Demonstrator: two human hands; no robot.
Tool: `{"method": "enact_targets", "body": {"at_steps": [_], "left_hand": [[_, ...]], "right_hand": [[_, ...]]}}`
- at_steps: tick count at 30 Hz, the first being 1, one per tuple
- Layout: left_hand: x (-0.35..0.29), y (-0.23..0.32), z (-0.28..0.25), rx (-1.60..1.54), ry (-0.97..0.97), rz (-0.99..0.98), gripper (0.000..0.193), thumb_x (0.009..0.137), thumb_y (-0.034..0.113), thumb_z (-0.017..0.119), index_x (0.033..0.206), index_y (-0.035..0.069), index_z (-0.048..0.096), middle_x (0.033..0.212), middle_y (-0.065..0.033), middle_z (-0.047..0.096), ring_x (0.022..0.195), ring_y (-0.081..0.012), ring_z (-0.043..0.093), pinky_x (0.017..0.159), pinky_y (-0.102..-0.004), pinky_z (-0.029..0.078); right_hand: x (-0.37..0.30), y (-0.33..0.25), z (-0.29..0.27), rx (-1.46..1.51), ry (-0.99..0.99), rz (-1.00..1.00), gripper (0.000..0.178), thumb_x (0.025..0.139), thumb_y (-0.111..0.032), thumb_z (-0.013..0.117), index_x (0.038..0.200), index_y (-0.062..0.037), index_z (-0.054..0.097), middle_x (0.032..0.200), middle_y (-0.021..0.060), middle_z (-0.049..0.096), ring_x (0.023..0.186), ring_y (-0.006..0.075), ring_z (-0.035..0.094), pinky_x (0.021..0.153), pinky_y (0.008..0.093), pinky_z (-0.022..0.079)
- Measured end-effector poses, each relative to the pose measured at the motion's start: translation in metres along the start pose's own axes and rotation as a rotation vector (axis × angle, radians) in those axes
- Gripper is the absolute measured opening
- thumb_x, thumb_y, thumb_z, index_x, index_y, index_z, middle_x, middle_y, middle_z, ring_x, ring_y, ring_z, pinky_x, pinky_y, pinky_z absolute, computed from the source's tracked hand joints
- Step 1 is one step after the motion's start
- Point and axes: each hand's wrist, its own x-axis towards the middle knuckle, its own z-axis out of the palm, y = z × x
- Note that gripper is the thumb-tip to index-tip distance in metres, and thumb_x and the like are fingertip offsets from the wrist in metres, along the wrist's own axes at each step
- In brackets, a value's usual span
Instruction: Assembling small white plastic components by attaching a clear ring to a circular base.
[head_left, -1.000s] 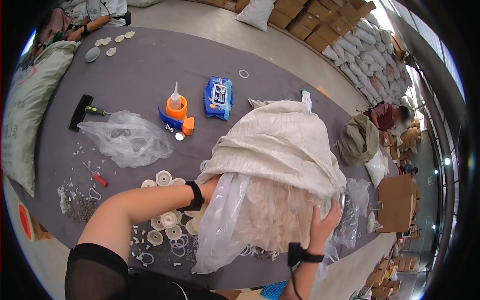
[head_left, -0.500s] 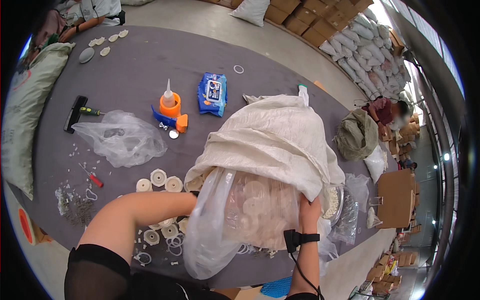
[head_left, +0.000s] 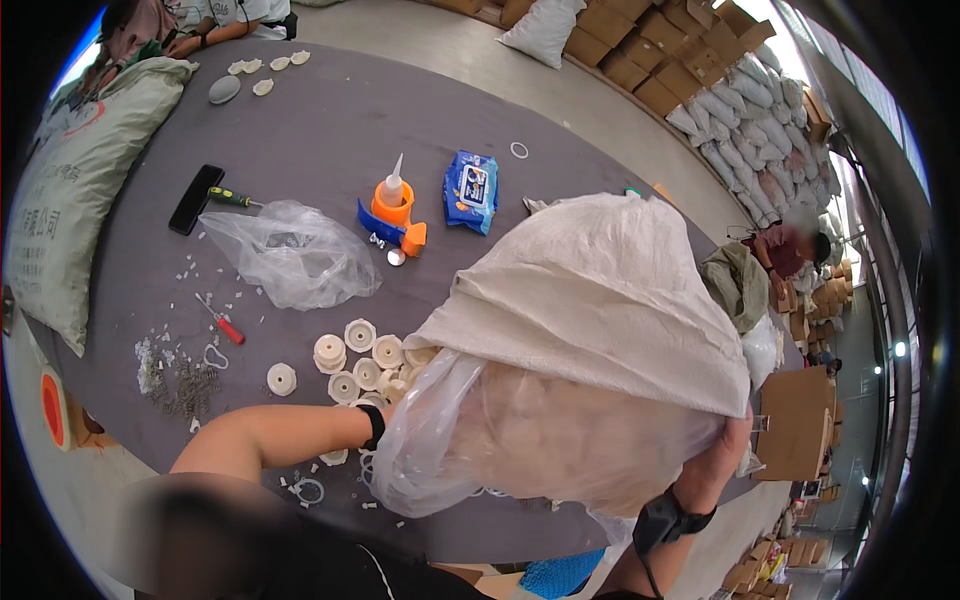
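1. Bracing the right flank of a big white woven sack (head_left: 600,290), the right hand (head_left: 737,436) has its fingers tucked out of sight, so can't tell how firm that grip is. Left hand (head_left: 394,411) slips behind the plastic liner (head_left: 425,450); open or closed, can't tell.
2. Sack's over the near right part of the bench (head_left: 400,110), liner bulging out its mouth with pale contents (head_left: 560,430), too blurry to identify. My worry: slick plastic plus a bulky load could let the liner slide and spill.
3. Cream round parts (head_left: 388,350) lie just beside the liner. Swinging the sack sideways could scatter them.
4. Further left, springs (head_left: 190,392) lie near a red screwdriver (head_left: 230,331); a careless left forearm (head_left: 300,435) could sweep them together.
5. Nozzle-topped bottle (head_left: 393,188) stands beyond the sack; a bump might tip it.
6. Writing: blue packet (head_left: 470,195) has a printed label, too tiny for me. Pale green sack (head_left: 60,230), far left, carries dark characters and a curved red mark. White one: no print I can spot.
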Motion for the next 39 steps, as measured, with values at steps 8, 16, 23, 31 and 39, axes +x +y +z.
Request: {"method": "enact_targets", "body": {"at_steps": [8,16,23,31,39], "left_hand": [[0.019,0.017,0.01,-0.033,-0.009,0.037,0.072,0.075,0.038,0.066,0.135,0.011,0.037,0.139,-0.0127,0.035,0.131,-0.0304,0.028,0.109,-0.0409,0.019],[0.043,0.027,0.021,-0.061,-0.053,0.066,0.073,0.074,0.039,0.067,0.134,0.011,0.038,0.138,-0.0132,0.037,0.13,-0.0316,0.029,0.109,-0.042,0.019],[0.037,0.026,0.026,-0.059,-0.095,0.061,0.073,0.073,0.04,0.067,0.134,0.011,0.04,0.138,-0.0137,0.037,0.13,-0.0326,0.029,0.109,-0.043,0.018],[0.037,0.022,0.019,-0.038,-0.128,0.047,0.073,0.072,0.041,0.067,0.133,0.011,0.041,0.137,-0.0142,0.039,0.13,-0.0338,0.029,0.109,-0.0441,0.018],[0.029,0.021,0.019,-0.03,-0.121,0.039,0.073,0.071,0.042,0.068,0.132,0.012,0.043,0.136,-0.0147,0.04,0.129,-0.035,0.03,0.109,-0.0452,0.018]], "right_hand": [[0.034,0.006,0.006,-0.02,0.087,0.059,0.032,0.091,-0.021,0.046,0.111,0.0019,0.057,0.108,0.0068,0.061,0.099,0.0135,0.057,0.086,0.0268,0.042],[-0.001,0.041,-0.017,-0.738,-0.162,0.008,0.057,0.078,-0.025,0.068,0.122,0.0049,0.047,0.118,0.0166,0.054,0.107,0.0255,0.052,0.091,0.0354,0.04],[-0.059,0.14,-0.14,-1.099,0.211,0.277,0.081,0.076,-0.038,0.069,0.13,0.0111,0.034,0.131,0.0268,0.04,0.123,0.0328,0.04,0.101,0.0383,0.031],[-0.078,0.215,-0.181,-1.074,0.405,0.503,0.059,0.077,-0.038,0.066,0.105,0.0117,0.054,0.1,0.024,0.06,0.092,0.0317,0.058,0.08,0.0394,0.044],[-0.062,0.111,-0.107,-0.168,0.504,0.35,0.033,0.087,-0.025,0.054,0.101,0.0045,0.058,0.095,0.0123,0.063,0.086,0.0224,0.06,0.078,0.0329,0.046]]}}
